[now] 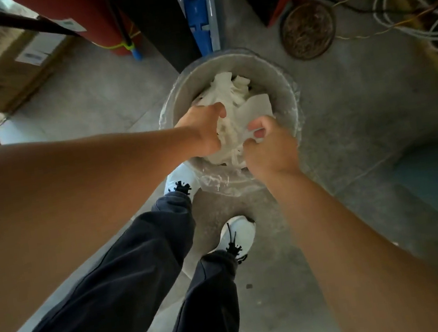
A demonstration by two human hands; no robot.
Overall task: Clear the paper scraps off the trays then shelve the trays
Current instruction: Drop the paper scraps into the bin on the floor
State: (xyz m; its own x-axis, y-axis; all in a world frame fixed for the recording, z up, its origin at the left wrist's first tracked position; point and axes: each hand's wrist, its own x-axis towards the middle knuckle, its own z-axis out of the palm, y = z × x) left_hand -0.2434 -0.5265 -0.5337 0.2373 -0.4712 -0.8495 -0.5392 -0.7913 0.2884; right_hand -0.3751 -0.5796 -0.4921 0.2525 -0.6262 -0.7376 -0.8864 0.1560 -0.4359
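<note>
Upper left, a cardboard box (pixel 4 65) sits on the floor. Centre frame, the left hand (pixel 203 128) is curled down into the paper scraps (pixel 230 98), fingers closed on the wad inside the lined bin (pixel 283 89). Just right of it, the right hand (pixel 268 146) pinches a sheet at the bin's near rim. Cables (pixel 418 19) coil upper right.
</note>
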